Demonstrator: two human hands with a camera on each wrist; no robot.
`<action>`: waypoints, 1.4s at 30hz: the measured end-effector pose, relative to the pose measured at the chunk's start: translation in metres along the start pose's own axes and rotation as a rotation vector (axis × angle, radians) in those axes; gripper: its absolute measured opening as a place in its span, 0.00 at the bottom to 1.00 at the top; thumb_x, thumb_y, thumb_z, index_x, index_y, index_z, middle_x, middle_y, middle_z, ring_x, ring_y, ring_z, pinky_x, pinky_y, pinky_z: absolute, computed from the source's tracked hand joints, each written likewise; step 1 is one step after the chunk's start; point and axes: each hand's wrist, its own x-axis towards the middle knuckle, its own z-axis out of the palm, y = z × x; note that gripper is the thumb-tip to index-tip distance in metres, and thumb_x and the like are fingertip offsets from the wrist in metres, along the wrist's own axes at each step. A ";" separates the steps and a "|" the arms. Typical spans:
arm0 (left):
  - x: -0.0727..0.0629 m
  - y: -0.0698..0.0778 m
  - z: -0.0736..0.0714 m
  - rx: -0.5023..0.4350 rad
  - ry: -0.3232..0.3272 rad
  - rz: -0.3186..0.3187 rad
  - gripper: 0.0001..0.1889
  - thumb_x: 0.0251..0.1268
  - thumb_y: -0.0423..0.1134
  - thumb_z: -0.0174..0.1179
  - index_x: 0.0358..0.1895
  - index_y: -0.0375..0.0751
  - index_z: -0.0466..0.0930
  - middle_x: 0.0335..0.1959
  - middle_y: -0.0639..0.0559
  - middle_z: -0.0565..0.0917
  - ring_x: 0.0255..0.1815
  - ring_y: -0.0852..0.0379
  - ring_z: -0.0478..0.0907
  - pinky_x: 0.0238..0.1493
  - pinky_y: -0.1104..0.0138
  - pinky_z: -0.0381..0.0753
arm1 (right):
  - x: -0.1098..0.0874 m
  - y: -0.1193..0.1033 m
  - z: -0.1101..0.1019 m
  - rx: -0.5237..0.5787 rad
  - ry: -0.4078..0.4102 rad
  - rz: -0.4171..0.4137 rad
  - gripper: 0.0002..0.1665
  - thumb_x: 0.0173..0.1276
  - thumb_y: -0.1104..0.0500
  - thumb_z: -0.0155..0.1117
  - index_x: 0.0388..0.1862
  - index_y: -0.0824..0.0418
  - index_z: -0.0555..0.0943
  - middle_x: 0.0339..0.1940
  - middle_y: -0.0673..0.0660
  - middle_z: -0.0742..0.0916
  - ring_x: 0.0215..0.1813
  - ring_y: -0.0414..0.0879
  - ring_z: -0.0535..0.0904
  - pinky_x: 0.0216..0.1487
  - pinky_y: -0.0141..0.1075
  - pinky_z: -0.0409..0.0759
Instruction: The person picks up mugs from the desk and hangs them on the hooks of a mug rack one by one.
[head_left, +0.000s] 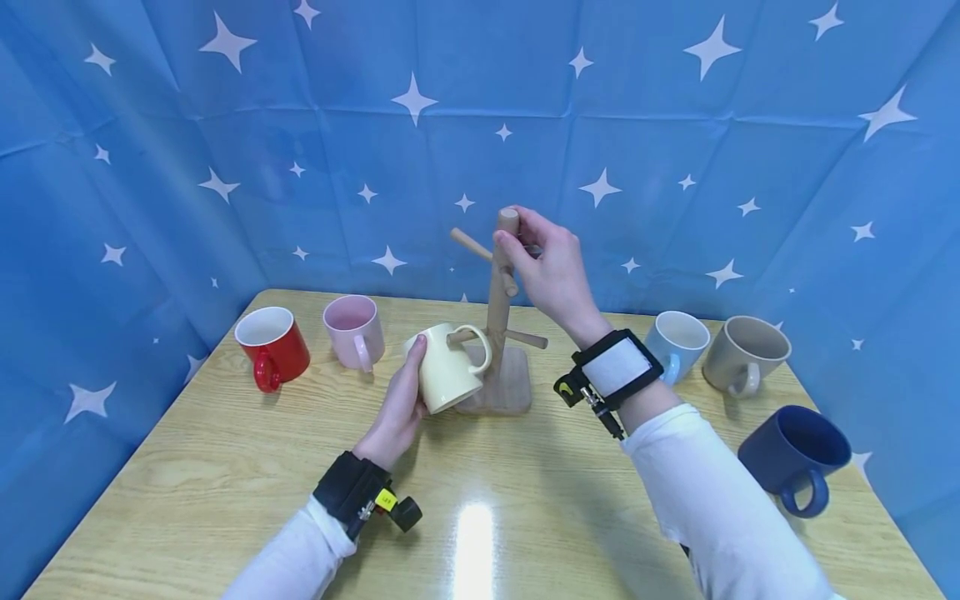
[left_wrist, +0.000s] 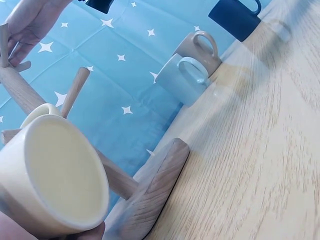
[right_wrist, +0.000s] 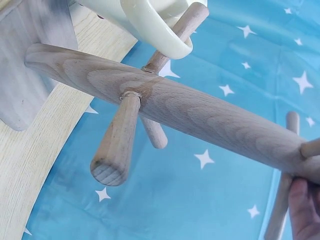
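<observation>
Cream mug (head_left: pixel 446 379) is where my eye goes: just left of the wooden rack (head_left: pixel 498 308), tilted off the bench (head_left: pixel 225 467), its handle (right_wrist: pixel 157 39) looped round a lower peg (head_left: pixel 467 336).

Taking it from the left, a red mug (head_left: pixel 288 354) stands near the bench's back left corner, and a pink mug (head_left: pixel 347 342) close to the back edge. Next comes the left hand (head_left: pixel 393 417), clamped on the cream mug's body. If it let go now, I'd worry: the peg's end reaches well past the handle, but with the mug leaning like that, a sloppy release could make it swing, knock the post or slide off the tip.

Over the rack, the right hand (head_left: pixel 551 267) has thumb and fingers closed on the top of the post. Were that grip to slacken while the mug is pushed or tugged sideways, the rack could rock or skid, since the load hangs to one side.

Further right, by the back edge, are a pale blue mug (head_left: pixel 663 346) and a taupe mug (head_left: pixel 731 358), nearly touching; a navy mug (head_left: pixel 780 450) sits by the right edge, close to the right sleeve (head_left: pixel 712 492), where a careless elbow might nudge it.
</observation>
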 end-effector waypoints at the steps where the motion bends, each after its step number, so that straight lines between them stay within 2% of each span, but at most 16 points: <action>1: 0.000 0.000 0.000 0.004 -0.002 0.000 0.35 0.81 0.67 0.39 0.74 0.44 0.69 0.54 0.58 0.80 0.54 0.63 0.77 0.59 0.65 0.72 | 0.000 0.000 0.000 0.002 0.000 0.000 0.20 0.82 0.59 0.59 0.67 0.66 0.80 0.49 0.68 0.91 0.52 0.57 0.89 0.56 0.50 0.89; 6: -0.002 0.000 0.000 0.038 -0.019 0.001 0.36 0.81 0.68 0.39 0.74 0.43 0.68 0.56 0.55 0.80 0.53 0.62 0.76 0.57 0.66 0.72 | 0.000 0.000 0.000 0.003 0.001 0.005 0.20 0.82 0.58 0.59 0.66 0.66 0.80 0.50 0.67 0.91 0.53 0.57 0.89 0.56 0.50 0.89; 12: -0.002 -0.001 0.001 0.082 -0.020 0.015 0.35 0.81 0.67 0.42 0.70 0.40 0.72 0.50 0.56 0.81 0.47 0.62 0.77 0.50 0.68 0.74 | 0.000 0.000 0.000 0.002 0.001 0.007 0.20 0.82 0.58 0.59 0.67 0.66 0.80 0.51 0.67 0.91 0.53 0.57 0.89 0.57 0.51 0.89; 18: -0.002 -0.005 0.005 0.093 -0.028 0.021 0.35 0.82 0.65 0.41 0.70 0.39 0.73 0.48 0.55 0.82 0.45 0.62 0.78 0.48 0.67 0.76 | -0.001 0.000 0.001 0.008 0.003 0.002 0.20 0.82 0.58 0.59 0.66 0.66 0.80 0.51 0.67 0.91 0.53 0.57 0.89 0.57 0.50 0.89; 31: 0.003 -0.008 0.007 0.075 -0.014 0.016 0.35 0.82 0.65 0.41 0.73 0.40 0.71 0.50 0.53 0.82 0.45 0.62 0.79 0.48 0.68 0.77 | -0.001 0.000 0.001 0.004 0.003 0.006 0.20 0.82 0.58 0.59 0.67 0.65 0.80 0.51 0.67 0.91 0.53 0.57 0.89 0.56 0.50 0.90; 42: 0.008 -0.012 0.005 0.095 -0.021 0.020 0.38 0.81 0.67 0.42 0.76 0.40 0.69 0.58 0.46 0.82 0.48 0.62 0.81 0.48 0.70 0.80 | -0.002 0.000 0.001 0.005 0.014 0.008 0.20 0.82 0.58 0.59 0.66 0.65 0.80 0.51 0.66 0.91 0.54 0.56 0.90 0.56 0.50 0.90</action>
